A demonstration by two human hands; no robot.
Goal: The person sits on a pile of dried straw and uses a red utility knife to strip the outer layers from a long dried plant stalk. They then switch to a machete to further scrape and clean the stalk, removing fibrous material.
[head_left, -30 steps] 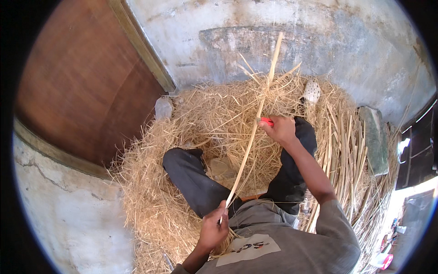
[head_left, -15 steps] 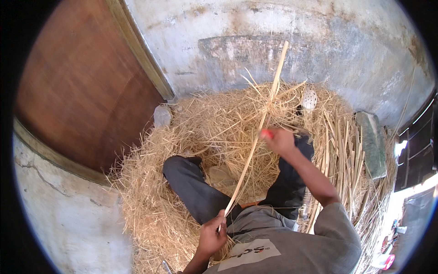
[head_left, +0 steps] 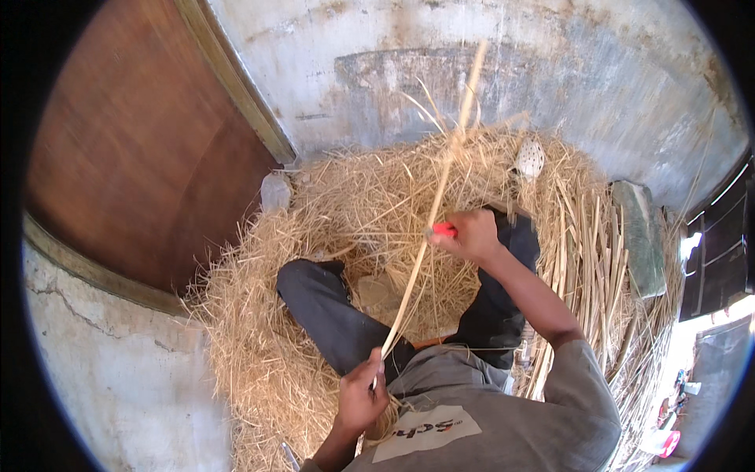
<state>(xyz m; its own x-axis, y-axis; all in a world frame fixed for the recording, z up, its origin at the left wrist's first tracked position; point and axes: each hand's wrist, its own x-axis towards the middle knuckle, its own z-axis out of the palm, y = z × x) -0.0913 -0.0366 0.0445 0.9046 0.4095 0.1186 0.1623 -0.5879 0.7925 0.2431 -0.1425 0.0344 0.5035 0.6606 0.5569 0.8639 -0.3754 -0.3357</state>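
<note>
A long, pale bamboo strip (head_left: 411, 293) slants from my lap up toward the wall, its far part blurred by motion. My left hand (head_left: 363, 396) is closed around its lower end beside my left thigh. Higher up, my right hand (head_left: 469, 236) grips a small red-handled knife (head_left: 444, 230), whose greyish tip meets the strip about midway. Most of the blade is hidden or too blurred to make out. Thin curled shavings (head_left: 427, 106) stick out near the strip's far part.
Straw-like shavings (head_left: 267, 346) lie heaped around my crossed legs. Several loose strips (head_left: 586, 271) lie at my right, beside a greenish slab (head_left: 641, 240). A white perforated clog (head_left: 530, 158) rests near the wall (head_left: 550, 79). A brown door (head_left: 149, 149) stands at the left.
My right hand has shifted left with the knife, which now reaches the strip. The strip's far end has swung slightly up and left. My left hand keeps its hold.
</note>
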